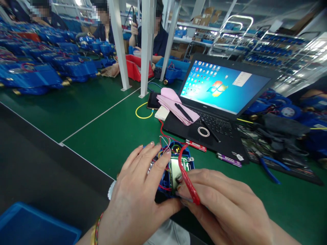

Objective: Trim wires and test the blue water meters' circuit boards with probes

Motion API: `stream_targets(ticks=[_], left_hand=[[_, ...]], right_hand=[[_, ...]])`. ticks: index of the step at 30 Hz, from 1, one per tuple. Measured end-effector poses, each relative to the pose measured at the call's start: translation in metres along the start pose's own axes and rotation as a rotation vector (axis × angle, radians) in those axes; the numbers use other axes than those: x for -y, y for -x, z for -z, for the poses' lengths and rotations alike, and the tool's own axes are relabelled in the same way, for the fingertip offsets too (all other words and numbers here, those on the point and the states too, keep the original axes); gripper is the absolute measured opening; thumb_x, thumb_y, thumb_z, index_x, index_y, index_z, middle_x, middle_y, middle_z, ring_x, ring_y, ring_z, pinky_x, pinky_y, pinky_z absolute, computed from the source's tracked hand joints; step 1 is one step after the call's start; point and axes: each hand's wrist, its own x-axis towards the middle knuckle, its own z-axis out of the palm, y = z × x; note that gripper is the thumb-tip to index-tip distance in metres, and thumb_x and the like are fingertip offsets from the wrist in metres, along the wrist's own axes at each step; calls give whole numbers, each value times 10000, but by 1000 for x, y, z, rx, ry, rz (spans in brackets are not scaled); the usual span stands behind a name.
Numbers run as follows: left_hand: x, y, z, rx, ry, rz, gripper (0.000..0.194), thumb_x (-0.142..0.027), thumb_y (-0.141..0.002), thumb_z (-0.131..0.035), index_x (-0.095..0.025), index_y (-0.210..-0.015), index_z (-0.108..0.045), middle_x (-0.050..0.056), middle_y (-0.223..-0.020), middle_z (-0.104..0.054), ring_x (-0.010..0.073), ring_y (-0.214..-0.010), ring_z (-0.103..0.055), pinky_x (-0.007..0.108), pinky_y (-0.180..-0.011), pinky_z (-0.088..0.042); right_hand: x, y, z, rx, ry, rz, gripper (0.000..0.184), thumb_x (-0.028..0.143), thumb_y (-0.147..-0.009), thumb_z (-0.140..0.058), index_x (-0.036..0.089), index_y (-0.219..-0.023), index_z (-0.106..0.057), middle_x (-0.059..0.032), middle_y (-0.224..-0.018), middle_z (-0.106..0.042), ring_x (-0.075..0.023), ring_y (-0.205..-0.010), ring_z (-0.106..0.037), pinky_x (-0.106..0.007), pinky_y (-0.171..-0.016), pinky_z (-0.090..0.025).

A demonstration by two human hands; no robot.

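A small blue electronic unit (pixel 176 160) with a green circuit board, a grey display and red and white wires lies on the green bench in front of me. My left hand (pixel 140 190) rests over its left side, fingers curved round the housing. My right hand (pixel 224 204) is closed on a red-handled tool (pixel 187 178) whose tip reaches into the unit's open top. A red wire runs from the unit toward the laptop.
An open laptop (pixel 224 92) stands behind, with a pink cloth (pixel 176 105), pens and a tape ring on it. Batteries (pixel 196 145), blue pliers (pixel 268 168) and cables lie right. Stacks of blue meters (pixel 51 64) fill the left; several seated people work beyond white posts. A blue bin (pixel 30 224) sits lower left.
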Motion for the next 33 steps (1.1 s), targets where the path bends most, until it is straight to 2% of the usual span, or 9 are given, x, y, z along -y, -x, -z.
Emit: stream_targets(ticks=[5, 15, 26, 33], left_hand=[[0, 1, -1, -19, -28, -8, 566, -379, -733, -603, -132, -1234, -514, 119, -1317, -519, 255, -1232, -465, 487, -1042, -415], [4, 4, -3, -60, -89, -79, 578, -398, -737, -595, -107, -1228, -504, 144, -1298, -525, 279, -1216, -478, 512, -999, -448], [4, 1, 0, -49, -148, -137, 565, -393, -752, -564, -88, -1221, -486, 181, -1241, -560, 310, -1163, -524, 542, -922, -496], [6, 0, -1, -42, -179, -161, 627, -400, -706, -611, -82, -1228, -471, 184, -1237, -564, 324, -1146, -536, 533, -913, -502]], right_hand=[[-2, 2, -2, -6, -35, 14, 133, 91, -888, -484, 110, -905, -614, -71, -757, -644, -158, -737, -633, -259, -652, -545], [-3, 6, -7, -12, -90, 22, 83, 70, -850, -522, 109, -862, -594, -76, -754, -622, -167, -712, -609, -280, -624, -522], [-3, 3, -6, -10, -67, 35, 123, 56, -851, -491, 94, -898, -599, -84, -788, -642, -162, -706, -594, -280, -614, -510], [-3, 2, -4, -25, -62, 37, 118, 66, -857, -481, 96, -890, -590, -85, -779, -635, -163, -688, -581, -281, -591, -498]])
